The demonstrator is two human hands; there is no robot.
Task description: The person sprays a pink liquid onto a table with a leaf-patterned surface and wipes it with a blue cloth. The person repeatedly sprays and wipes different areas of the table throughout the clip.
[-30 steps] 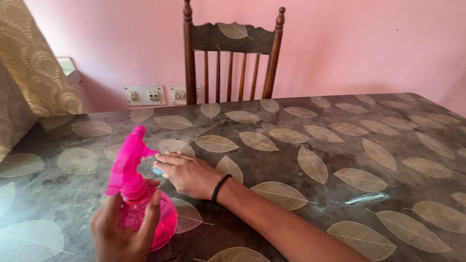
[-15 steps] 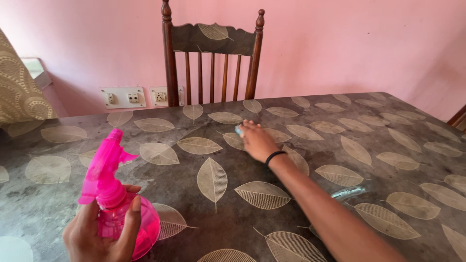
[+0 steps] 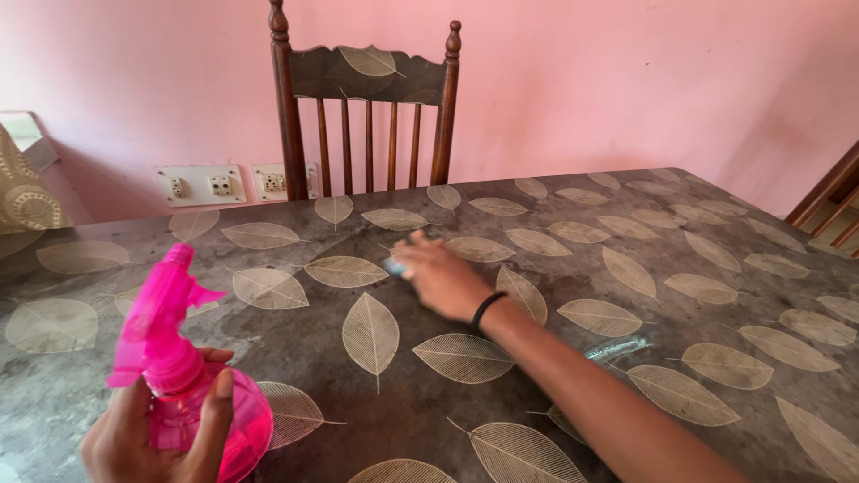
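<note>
My left hand [image 3: 152, 438] grips a pink spray bottle [image 3: 183, 385] at the lower left, upright, its nozzle pointing left. My right hand [image 3: 438, 273] is stretched out over the middle of the table [image 3: 573, 295] and presses a small light blue cloth [image 3: 394, 266] flat on the surface; only a corner of the cloth shows under the fingers. A black band circles my right wrist. The table top is grey with a pale leaf pattern.
A dark wooden chair [image 3: 367, 116] stands at the table's far edge against the pink wall. Wall sockets [image 3: 233, 183] sit low behind it. A patterned curtain [image 3: 22, 192] hangs at the far left. Another chair's edge [image 3: 828, 201] shows at the right.
My right hand swept the cloth from near the bottle out to the table's middle, then drew back slightly toward the left. The bottle stayed in my left hand.
</note>
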